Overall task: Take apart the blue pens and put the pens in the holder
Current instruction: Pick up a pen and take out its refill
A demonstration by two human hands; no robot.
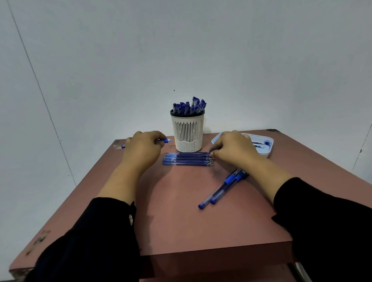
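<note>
Dark sleeves [83, 249] fill the bottom of the view, both forearms reaching out over the reddish bench [185, 222]. Two blue pens [221, 189] lie side by side, capped and apparently whole, just under the right wrist; these look like the ones not yet taken apart. Beyond them a row of blue refills [188, 159] lies in a neat bundle in front of the white slotted holder [188, 132], which is already crowded with blue pen parts [188, 106] standing upright. The left hand [143, 148] has its grip curled round a pen piece [164, 140], whose blue end pokes out toward the holder while a clear end shows past the knuckles on the far side. The right hand [235, 150] rests with bent fingers at the tips of the refills; whether it pinches one I cannot tell. A shallow pale tray [269, 146] behind it holds a few small bits. By my reckoning most of the job is done: two whole pens and the piece in hand remain.
</note>
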